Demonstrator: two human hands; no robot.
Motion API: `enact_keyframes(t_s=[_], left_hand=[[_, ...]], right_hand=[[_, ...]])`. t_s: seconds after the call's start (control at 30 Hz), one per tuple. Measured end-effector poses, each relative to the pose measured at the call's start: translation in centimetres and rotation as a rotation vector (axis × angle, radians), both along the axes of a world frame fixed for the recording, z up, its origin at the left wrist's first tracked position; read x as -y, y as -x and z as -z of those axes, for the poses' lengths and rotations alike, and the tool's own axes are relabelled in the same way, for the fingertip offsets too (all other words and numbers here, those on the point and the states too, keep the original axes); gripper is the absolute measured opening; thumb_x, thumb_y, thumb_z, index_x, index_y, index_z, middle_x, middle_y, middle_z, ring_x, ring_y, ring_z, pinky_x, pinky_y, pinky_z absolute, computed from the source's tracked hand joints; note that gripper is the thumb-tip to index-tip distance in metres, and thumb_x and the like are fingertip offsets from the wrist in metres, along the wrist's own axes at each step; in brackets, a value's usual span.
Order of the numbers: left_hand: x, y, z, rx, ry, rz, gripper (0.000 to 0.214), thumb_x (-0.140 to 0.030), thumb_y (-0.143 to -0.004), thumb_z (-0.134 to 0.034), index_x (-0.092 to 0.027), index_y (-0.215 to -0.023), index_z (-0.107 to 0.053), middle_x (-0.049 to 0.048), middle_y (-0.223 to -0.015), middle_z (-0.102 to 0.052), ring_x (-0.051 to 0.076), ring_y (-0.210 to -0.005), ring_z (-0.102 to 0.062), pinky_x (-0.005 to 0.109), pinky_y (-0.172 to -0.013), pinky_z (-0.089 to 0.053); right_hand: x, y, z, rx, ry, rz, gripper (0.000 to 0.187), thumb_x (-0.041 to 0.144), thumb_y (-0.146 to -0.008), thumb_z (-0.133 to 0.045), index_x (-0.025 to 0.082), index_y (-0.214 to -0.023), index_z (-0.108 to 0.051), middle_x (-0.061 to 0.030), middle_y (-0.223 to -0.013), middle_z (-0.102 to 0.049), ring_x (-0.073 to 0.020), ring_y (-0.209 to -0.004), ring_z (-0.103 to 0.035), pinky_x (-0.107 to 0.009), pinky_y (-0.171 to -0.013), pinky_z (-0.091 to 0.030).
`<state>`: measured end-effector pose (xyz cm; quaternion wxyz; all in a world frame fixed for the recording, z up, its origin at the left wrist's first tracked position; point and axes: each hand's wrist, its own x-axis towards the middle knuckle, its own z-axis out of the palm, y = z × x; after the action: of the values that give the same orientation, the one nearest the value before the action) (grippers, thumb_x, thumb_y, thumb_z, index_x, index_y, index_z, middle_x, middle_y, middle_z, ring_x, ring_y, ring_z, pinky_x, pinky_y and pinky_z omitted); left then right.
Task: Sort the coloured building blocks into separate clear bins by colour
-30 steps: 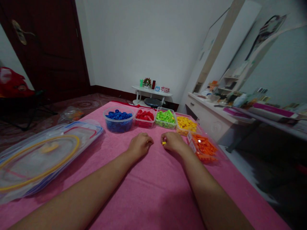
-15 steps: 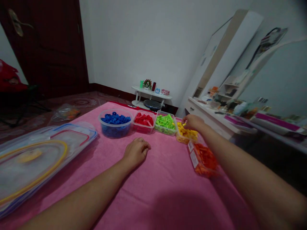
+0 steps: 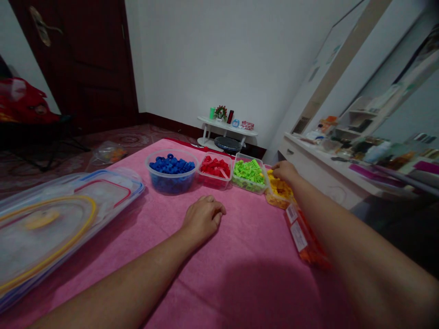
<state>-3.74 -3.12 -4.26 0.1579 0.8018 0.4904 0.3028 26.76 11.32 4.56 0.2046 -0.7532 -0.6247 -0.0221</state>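
Right hand (image 3: 285, 171) placed at yellow bricks (image 3: 278, 188) by worktop (image 3: 240, 237) right edge, grip can't be told; left hand (image 3: 203, 215) rested mid-worktop, fingers curled narrow.

The table (image 3: 240, 237) bears a row of containers along its far side, from left to right: tub (image 3: 171, 185), first box (image 3: 214, 183), second box (image 3: 248, 186), third box (image 3: 276, 202). A fourth box (image 3: 299, 235) lies nearer, just in front of the third and to its right. Blocks (image 3: 248, 171) fill the row. Lids (image 3: 115, 189) lie left. The left hand (image 3: 203, 217) rests before the first box; the right hand (image 3: 284, 171) is at the third. Behind the table stands a shelf (image 3: 206, 120); right, a dresser (image 3: 305, 153); left, beyond the lids, a door (image 3: 82, 68).
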Motion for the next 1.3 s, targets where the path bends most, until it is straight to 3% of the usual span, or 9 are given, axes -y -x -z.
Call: enact_keyframes(t_s=[0.27, 0.5, 0.6, 0.7, 0.8, 0.9, 1.03, 1.17, 1.3], left_hand=[[0.2, 0.1, -0.1, -0.002, -0.002, 0.002, 0.023, -0.018, -0.079, -0.052, -0.027, -0.086, -0.071, 0.0038, -0.088, -0.063, 0.020, -0.090, -0.055, 0.031, -0.075, -0.042], [0.0, 0.0, 0.0, -0.008, -0.004, -0.001, 0.023, -0.017, -0.079, -0.051, -0.026, -0.085, -0.071, 0.0044, -0.086, -0.063, 0.020, -0.089, -0.055, 0.030, -0.073, -0.042], [0.1, 0.0, 0.0, -0.009, -0.007, 0.000, 0.023, -0.019, -0.080, -0.051, -0.027, -0.087, -0.071, 0.0044, -0.087, -0.063, 0.021, -0.090, -0.056, 0.031, -0.074, -0.043], [0.1, 0.0, 0.1, 0.000, -0.019, -0.009, 0.024, -0.020, -0.080, -0.052, -0.028, -0.095, -0.070, 0.0040, -0.092, -0.065, 0.022, -0.093, -0.056, 0.033, -0.077, -0.043], [0.1, 0.0, 0.3, 0.037, -0.036, -0.018, 0.030, -0.020, -0.079, -0.054, -0.026, -0.106, -0.065, 0.0040, -0.104, -0.066, 0.024, -0.100, -0.056, 0.035, -0.083, -0.043], [0.0, 0.0, 0.4, 0.087, -0.043, -0.012, 0.034, -0.019, -0.077, -0.056, -0.024, -0.110, -0.062, 0.0036, -0.111, -0.066, 0.024, -0.104, -0.056, 0.035, -0.088, -0.043], [-0.3, 0.2, 0.8, 0.153, -0.018, -0.004, 0.042, -0.021, -0.075, -0.059, -0.023, -0.117, -0.059, 0.0040, -0.107, -0.068, 0.022, -0.100, -0.060, 0.032, -0.083, -0.045], [-0.6, 0.2, 1.3, 0.189, -0.047, 0.011, 0.044, -0.022, -0.072, -0.060, -0.020, -0.116, -0.061, 0.0076, -0.106, -0.068, 0.021, -0.094, -0.062, 0.030, -0.082, -0.047], [-1.0, 0.8, 1.1, 0.239, -0.063, 0.151, 0.037, -0.021, -0.069, -0.062, -0.014, -0.104, -0.067, 0.0088, -0.098, -0.069, 0.019, -0.085, -0.063, 0.029, -0.080, -0.048]], right_hand=[[-1.4, 3.4, 0.9, 0.134, 0.157, -0.094, 0.032, 0.009, -0.059, -0.072, 0.018, -0.090, -0.075, -0.0057, -0.084, -0.072, -0.0171, -0.075, -0.065, -0.022, -0.068, -0.048], [-0.4, 3.3, 0.0, 0.206, 0.159, -0.087, 0.025, 0.025, -0.061, -0.078, 0.018, -0.084, -0.074, -0.0074, -0.082, -0.071, -0.0196, -0.077, -0.066, -0.025, -0.069, -0.047], [0.4, 2.1, -1.4, 0.228, 0.094, -0.029, 0.029, 0.028, -0.067, -0.073, 0.016, -0.093, -0.073, -0.0114, -0.094, -0.070, -0.0218, -0.087, -0.065, -0.028, -0.074, -0.047], [1.8, 1.7, -2.6, 0.224, -0.077, 0.044, 0.038, 0.030, -0.072, -0.069, 0.015, -0.107, -0.068, -0.0148, -0.109, -0.066, -0.0249, -0.100, -0.061, -0.033, -0.083, -0.046], [4.1, 3.7, -2.7, 0.075, -0.206, -0.059, 0.031, 0.027, -0.076, -0.064, 0.014, -0.103, -0.070, -0.0125, -0.103, -0.068, -0.0230, -0.093, -0.063, -0.033, -0.083, -0.047], [7.5, 7.9, -1.0, -0.064, -0.198, -0.227, 0.023, 0.024, -0.077, -0.061, 0.017, -0.096, -0.071, -0.0055, -0.093, -0.071, -0.0173, -0.081, -0.065, -0.027, -0.075, -0.049], [12.4, 13.7, 3.5, -0.306, -0.051, -0.485, 0.018, 0.022, -0.076, -0.060, 0.020, -0.090, -0.071, -0.0033, -0.086, -0.072, -0.0170, -0.077, -0.064, -0.028, -0.072, -0.049], [15.5, 16.3, 7.1, -0.315, -0.041, -0.488, 0.022, 0.022, -0.076, -0.061, 0.024, -0.097, -0.070, -0.0035, -0.096, -0.070, -0.0183, -0.088, -0.062, -0.029, -0.078, -0.047], [16.4, 16.7, 8.2, -0.277, -0.060, -0.435, 0.016, 0.022, -0.076, -0.062, 0.022, -0.091, -0.068, -0.0041, -0.095, -0.066, -0.0168, -0.088, -0.060, -0.028, -0.079, -0.045]])
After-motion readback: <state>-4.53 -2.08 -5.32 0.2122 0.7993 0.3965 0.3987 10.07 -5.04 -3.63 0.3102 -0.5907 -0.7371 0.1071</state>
